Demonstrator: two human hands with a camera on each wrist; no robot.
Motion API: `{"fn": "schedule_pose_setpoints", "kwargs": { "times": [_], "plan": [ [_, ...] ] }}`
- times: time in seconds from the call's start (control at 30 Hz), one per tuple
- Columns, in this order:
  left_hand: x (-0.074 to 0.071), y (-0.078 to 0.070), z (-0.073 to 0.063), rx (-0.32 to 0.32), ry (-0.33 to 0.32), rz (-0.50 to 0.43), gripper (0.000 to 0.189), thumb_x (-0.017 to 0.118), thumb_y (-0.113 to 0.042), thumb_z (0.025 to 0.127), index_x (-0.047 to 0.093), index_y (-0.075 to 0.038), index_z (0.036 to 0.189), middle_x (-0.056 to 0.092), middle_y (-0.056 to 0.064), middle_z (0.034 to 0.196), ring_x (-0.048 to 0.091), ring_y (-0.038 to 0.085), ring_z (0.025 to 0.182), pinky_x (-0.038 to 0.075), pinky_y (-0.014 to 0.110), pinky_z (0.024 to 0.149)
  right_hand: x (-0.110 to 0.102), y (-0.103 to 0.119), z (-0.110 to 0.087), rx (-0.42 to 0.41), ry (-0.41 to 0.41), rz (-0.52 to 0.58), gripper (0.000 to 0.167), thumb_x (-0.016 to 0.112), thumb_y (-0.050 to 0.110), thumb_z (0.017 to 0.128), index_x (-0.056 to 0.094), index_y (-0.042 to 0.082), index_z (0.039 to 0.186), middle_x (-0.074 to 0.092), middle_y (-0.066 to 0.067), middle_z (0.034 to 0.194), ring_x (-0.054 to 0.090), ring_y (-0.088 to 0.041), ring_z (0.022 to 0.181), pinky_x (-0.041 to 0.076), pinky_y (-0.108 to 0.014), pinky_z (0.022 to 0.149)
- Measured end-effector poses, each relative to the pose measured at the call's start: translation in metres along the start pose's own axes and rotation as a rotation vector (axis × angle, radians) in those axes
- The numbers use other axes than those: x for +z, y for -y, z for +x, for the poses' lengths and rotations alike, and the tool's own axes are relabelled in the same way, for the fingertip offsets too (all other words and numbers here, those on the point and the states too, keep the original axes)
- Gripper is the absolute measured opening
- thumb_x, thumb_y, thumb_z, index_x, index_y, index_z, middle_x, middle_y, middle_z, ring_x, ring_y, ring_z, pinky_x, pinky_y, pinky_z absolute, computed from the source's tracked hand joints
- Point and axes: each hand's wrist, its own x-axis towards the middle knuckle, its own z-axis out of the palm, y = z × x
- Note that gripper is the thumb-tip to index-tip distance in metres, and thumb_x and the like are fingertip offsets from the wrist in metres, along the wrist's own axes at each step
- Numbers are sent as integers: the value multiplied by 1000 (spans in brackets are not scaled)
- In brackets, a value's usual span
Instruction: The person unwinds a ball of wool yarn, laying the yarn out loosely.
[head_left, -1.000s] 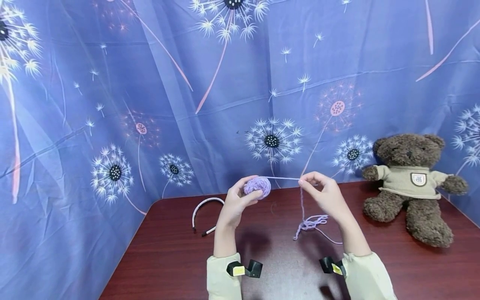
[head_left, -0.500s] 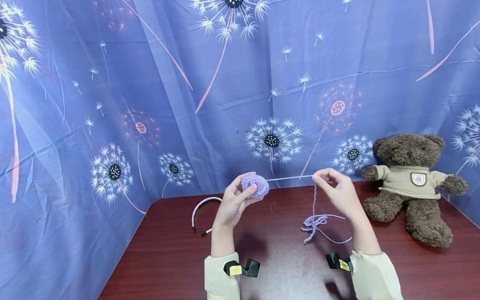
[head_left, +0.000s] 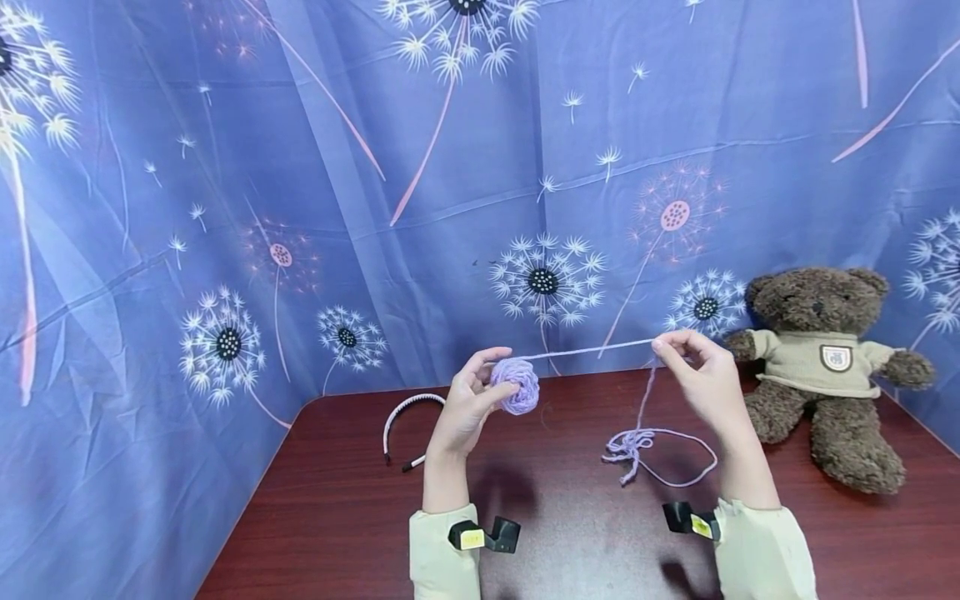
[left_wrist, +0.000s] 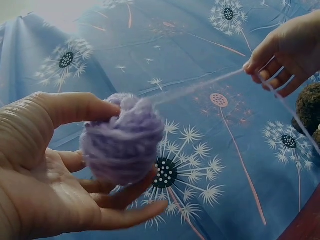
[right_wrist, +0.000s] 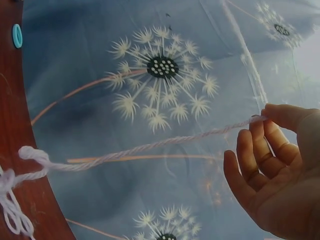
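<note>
My left hand [head_left: 463, 410] holds a ball of lilac yarn [head_left: 521, 388] between thumb and fingers, raised over the table. In the left wrist view the thumb presses on top of the wound yarn ball [left_wrist: 122, 150], with the fingers beneath. From the ball a taut yarn strand [head_left: 585, 349] runs to my right hand [head_left: 708, 383], where thumb and index fingertip pinch it. Below that pinch the yarn hangs to a loose tangle [head_left: 637, 442] on the tabletop. The right wrist view shows the hanging strand [right_wrist: 150, 146], the other fingers loosely bent.
A brown teddy bear [head_left: 817, 358] in a beige sweater sits at the right, close to my right forearm. A white headband [head_left: 411, 402] lies behind my left wrist. Blue dandelion-print cloth [head_left: 450, 292] hangs behind the dark red table [head_left: 315, 517]. A small turquoise ring [right_wrist: 17, 36] shows in the right wrist view.
My right hand has moved right and slightly up, so the strand between the hands is longer. The ball has turned in my left hand, and the loose yarn on the table has shifted right.
</note>
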Motion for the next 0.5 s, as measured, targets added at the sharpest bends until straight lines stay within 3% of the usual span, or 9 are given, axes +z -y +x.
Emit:
{"fn": "schedule_pose_setpoints", "kwargs": {
  "times": [0.2,0.5],
  "plan": [
    [0,0,0,17,-9,-15,50,56,9,81,43,9,130,57,-2,101,62,7,86,55,21,70,-12,-3,2,98,-103,65,20,66,9,91,66,27,85,61,28,78,53,8,70,43,-7,65],
    [1,-1,0,79,18,-59,57,51,11,84,38,9,140,59,-4,105,60,6,87,54,18,74,-27,-10,5,196,-206,240,21,66,4,90,69,24,82,67,21,76,58,7,69,46,-5,66]
  ]
}}
